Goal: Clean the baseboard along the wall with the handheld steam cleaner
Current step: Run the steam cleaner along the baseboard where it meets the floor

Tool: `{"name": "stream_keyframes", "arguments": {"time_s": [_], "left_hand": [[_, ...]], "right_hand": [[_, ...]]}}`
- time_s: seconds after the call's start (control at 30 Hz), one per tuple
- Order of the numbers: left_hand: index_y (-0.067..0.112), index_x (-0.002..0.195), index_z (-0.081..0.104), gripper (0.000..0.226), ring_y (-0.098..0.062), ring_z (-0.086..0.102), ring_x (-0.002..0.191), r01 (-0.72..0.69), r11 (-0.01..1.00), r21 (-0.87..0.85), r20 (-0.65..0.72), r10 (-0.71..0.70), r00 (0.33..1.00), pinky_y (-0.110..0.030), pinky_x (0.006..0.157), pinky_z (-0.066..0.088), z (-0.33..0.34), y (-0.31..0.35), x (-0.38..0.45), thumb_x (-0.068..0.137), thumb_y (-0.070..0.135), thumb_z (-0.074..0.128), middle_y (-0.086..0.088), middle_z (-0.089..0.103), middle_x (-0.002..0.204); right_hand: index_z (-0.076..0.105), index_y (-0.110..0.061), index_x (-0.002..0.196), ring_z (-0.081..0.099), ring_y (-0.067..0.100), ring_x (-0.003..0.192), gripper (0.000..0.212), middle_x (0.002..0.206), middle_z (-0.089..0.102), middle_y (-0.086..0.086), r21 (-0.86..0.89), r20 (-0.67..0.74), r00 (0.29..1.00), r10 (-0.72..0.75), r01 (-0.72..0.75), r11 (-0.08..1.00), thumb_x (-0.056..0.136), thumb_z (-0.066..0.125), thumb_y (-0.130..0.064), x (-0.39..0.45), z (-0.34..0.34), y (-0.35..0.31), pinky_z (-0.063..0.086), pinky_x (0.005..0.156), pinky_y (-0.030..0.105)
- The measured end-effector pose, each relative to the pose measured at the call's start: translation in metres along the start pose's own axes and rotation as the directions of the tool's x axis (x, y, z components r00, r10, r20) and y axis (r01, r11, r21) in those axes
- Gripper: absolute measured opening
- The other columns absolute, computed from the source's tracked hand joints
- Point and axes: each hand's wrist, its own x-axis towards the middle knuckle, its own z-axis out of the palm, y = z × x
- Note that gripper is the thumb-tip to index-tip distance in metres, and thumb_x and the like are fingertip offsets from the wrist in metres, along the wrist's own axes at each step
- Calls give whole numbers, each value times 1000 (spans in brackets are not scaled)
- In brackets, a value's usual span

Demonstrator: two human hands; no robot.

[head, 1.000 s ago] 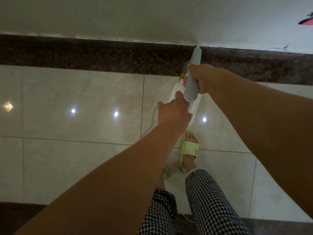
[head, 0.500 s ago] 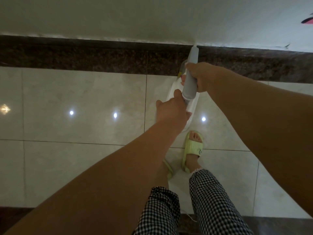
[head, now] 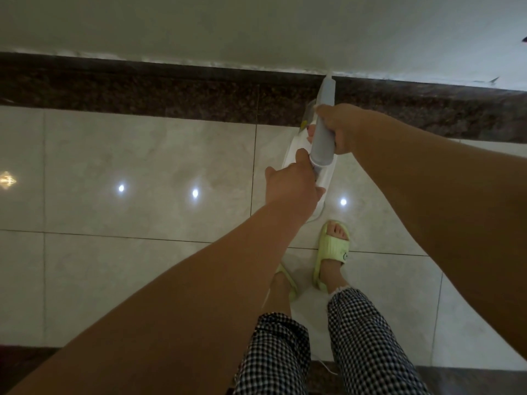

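We see one steam cleaner (head: 321,138), right of centre in the upper half of the frame, its grey nozzle tip touching the top edge of the dark speckled baseboard (head: 171,92) where it meets the white wall (head: 256,27). Two hands hold it: the right hand (head: 339,126) is wrapped round the grey barrel, the left hand (head: 291,186) grips the white body just below. Two green slippers (head: 333,249) stand on the pale floor tiles (head: 128,166) directly beneath. A white cord (head: 318,215) trails by the left wrist. The floor along the baseboard to the left is bare tile.
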Motion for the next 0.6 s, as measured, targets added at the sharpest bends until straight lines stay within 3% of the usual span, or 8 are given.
{"name": "stream_keyframes", "arguments": {"time_s": [0.33, 0.47, 0.6], "left_hand": [[19, 115, 33, 44, -20, 63, 83, -26, 999, 43, 17, 26, 1000, -37, 81, 31, -7, -19, 3, 89, 40, 61, 7, 58, 85], [18, 118, 36, 45, -22, 64, 86, 2, 997, 82, 50, -6, 999, -43, 98, 36, -12, -21, 6, 87, 37, 62, 5, 62, 89], [20, 106, 35, 34, -22, 62, 83, 33, 996, 80, 90, -40, 995, -42, 98, 35, -23, -18, 9, 87, 33, 60, 9, 48, 74]], "right_hand": [[46, -13, 122, 63, 13, 76, 41, 107, 65, 5, 94, 31, 999, 10, -13, 996, 93, 61, -38, 2, 13, 3, 53, 56, 28], [48, -12, 120, 61, 14, 74, 37, 105, 64, 6, 164, 58, 998, 30, -39, 986, 94, 59, -36, 5, 17, 4, 56, 66, 29], [45, -13, 129, 62, 14, 75, 48, 105, 64, 5, 164, 54, 998, 38, -46, 985, 92, 61, -38, 6, 19, -3, 55, 70, 32]]}}
